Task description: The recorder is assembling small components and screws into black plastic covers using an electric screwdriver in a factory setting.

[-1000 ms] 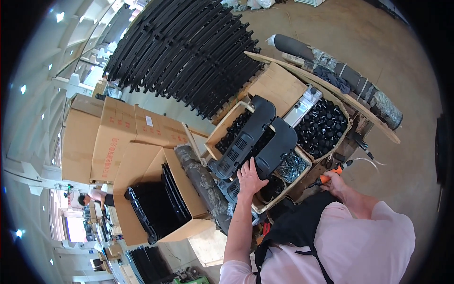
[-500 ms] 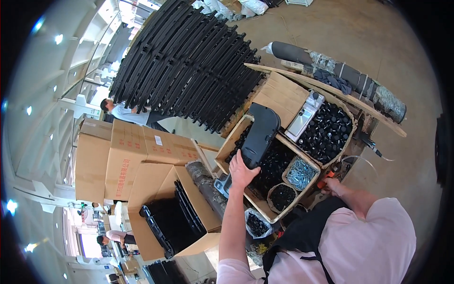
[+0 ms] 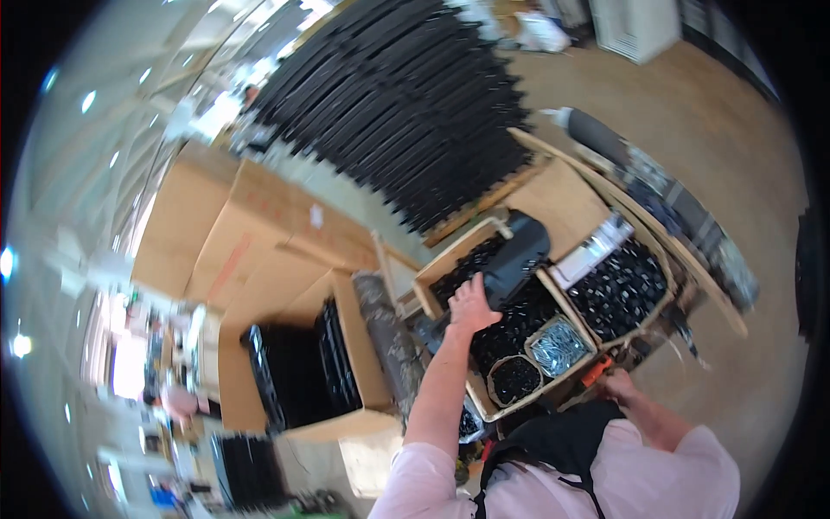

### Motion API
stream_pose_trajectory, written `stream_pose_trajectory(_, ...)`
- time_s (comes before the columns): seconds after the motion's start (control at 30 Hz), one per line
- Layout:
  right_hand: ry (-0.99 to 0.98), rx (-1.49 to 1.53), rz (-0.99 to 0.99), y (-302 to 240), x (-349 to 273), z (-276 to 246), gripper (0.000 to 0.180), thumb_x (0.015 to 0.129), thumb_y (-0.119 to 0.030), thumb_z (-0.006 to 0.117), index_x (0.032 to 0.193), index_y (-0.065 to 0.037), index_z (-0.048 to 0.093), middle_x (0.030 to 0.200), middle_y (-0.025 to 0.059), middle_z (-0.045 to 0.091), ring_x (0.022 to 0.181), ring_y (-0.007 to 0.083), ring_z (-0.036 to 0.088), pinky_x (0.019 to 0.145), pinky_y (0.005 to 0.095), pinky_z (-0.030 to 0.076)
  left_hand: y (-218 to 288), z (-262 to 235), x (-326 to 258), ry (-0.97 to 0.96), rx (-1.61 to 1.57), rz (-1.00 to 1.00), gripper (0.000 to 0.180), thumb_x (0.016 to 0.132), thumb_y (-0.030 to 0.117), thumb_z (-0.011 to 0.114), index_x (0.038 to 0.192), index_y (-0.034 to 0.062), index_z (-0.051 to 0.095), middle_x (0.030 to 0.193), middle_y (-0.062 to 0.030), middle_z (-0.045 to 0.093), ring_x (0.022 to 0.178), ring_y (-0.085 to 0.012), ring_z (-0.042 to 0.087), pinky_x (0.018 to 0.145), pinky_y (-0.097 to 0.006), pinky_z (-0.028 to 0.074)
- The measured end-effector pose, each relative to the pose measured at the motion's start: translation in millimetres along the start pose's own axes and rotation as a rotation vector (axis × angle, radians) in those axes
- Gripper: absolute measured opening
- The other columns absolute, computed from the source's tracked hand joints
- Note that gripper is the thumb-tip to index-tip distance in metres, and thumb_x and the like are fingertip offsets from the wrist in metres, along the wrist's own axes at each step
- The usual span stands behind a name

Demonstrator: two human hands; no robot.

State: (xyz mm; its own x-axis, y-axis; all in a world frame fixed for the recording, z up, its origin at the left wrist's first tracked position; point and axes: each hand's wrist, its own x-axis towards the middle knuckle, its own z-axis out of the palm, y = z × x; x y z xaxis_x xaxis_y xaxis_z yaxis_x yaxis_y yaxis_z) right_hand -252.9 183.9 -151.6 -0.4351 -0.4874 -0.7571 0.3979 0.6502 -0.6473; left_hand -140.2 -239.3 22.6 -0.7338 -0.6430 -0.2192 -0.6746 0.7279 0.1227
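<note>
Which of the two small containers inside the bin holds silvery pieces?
The squarish container, nearer the right hand: it holds silvery pieces, while the rounder container beside it holds black pieces.

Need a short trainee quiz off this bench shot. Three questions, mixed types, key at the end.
1. Which hand is at the black plastic housing, and which is at the orange tool?
2. True or false: the silver screws and the small black parts in the round tub next to them sit in separate containers.
3. Fill in the blank: the plastic panels in the open cardboard box are ____ in colour.

Key:
1. Left hand at the housing; right hand at the tool.
2. True.
3. Black.
</note>
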Motion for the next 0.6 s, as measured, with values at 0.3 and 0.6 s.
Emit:
stream_pose_trajectory(0.3, -0.382, -0.209, -0.153, -66.7, -34.2, 23.5, 0.019, 0.096, -0.012, 0.065, 0.105, 0.004, 0.07, 0.093, 0.0128, 0.076, 0.081, 0.0202, 0.074, 0.071, 0.0323, 0.06, 3.3, -18.6, -85.4, 0.316, -0.243, -0.09, 0.117, 0.063, 0.04, 0.09, 0.16, 0.0108, 0.03, 0.14, -0.0244, 0.05, 0.129, -0.0441, 0.05, 0.111, -0.055, 0.04)
stream_pose_trajectory(0.6, -0.509, -0.111, -0.65, -226.9, -94.2, 88.4, 0.021, 0.098, -0.014, 0.067, 0.111, 0.002, 0.071, 0.1, 0.009, 0.076, 0.088, 0.0141, 0.07, 0.082, 0.0293, 0.056, -12.8, -73.1, -220.5, 0.136, -2.006, 0.21, 0.102, 0.073, 0.046, 0.085, 0.155, 0.0032, 0.041, 0.144, -0.0173, 0.058, 0.131, -0.0281, 0.059, 0.113, -0.041, 0.045)
